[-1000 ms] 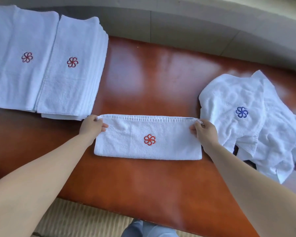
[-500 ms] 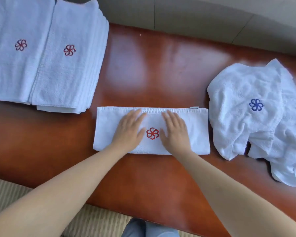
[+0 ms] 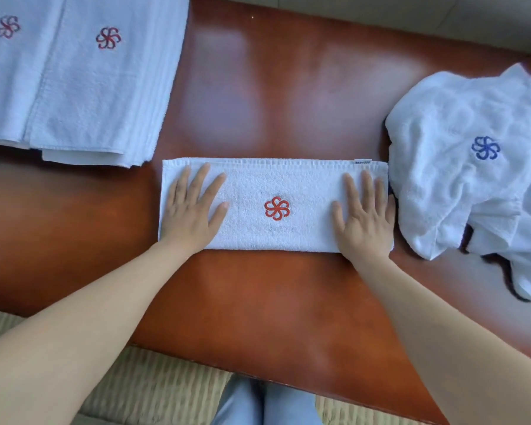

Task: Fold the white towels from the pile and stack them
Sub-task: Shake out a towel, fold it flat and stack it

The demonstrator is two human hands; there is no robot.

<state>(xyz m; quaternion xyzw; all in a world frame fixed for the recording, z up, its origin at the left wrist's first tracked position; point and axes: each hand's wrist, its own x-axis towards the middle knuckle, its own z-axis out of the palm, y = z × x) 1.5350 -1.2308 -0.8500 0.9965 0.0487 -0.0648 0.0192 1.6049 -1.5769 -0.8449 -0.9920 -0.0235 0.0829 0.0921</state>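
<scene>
Pressing flat with straight, spread fingers, the left hand (image 3: 192, 210) and right hand (image 3: 364, 217) lie palm-down on the two ends of a folded white towel (image 3: 276, 228), grasping nothing. Between the hands shows the towel's red flower emblem (image 3: 277, 208). Beyond the left hand sit two stacks of folded towels (image 3: 83, 87), side by side. Just beside the right hand lies the unfolded pile (image 3: 472, 185), perhaps touching the towel's end. All rest on a reddish wooden table (image 3: 273, 302).
</scene>
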